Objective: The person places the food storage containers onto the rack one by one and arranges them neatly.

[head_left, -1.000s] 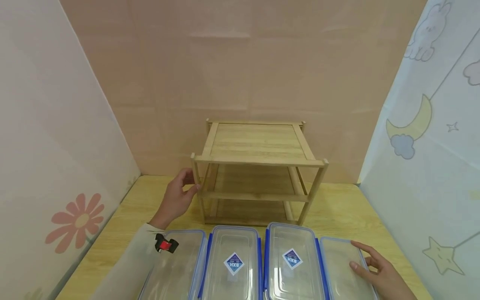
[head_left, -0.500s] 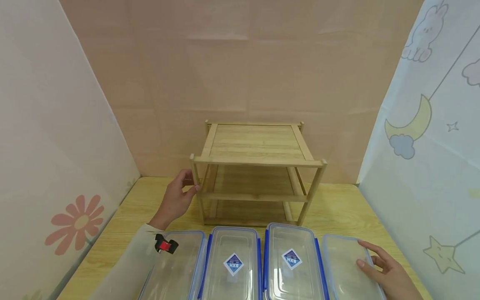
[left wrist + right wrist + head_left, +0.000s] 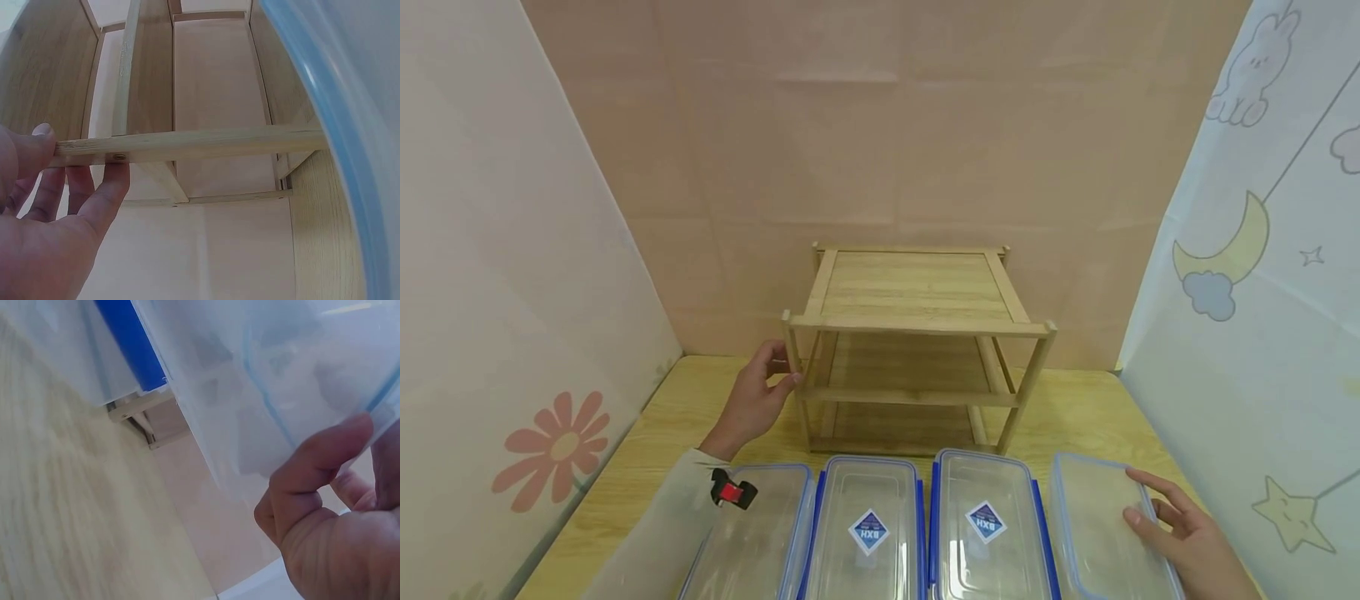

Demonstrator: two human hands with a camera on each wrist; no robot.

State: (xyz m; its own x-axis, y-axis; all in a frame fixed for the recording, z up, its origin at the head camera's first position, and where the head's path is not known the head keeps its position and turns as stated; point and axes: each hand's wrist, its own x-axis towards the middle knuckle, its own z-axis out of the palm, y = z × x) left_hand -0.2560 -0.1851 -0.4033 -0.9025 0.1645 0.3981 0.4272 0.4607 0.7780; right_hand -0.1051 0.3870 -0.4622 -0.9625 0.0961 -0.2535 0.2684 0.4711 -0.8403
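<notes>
My left hand grips the front left post of a three-level wooden shelf rack. In the left wrist view the thumb lies on one side of that post, the fingers on the other. At the lower right, my right hand holds a clear plastic food container with a pale blue rim by its right side. The right wrist view shows fingers against the translucent container wall. The container is tilted slightly, its left side wall showing.
Two clear containers with dark blue clips, one left and one right, stand in front of the rack. Another pale-rimmed container lies partly under the left sleeve. Decorated walls enclose the wooden table on both sides.
My right hand has moved right and slightly up in view with its container, widening the gap to the neighbouring one. The left hand keeps its hold on the rack post.
</notes>
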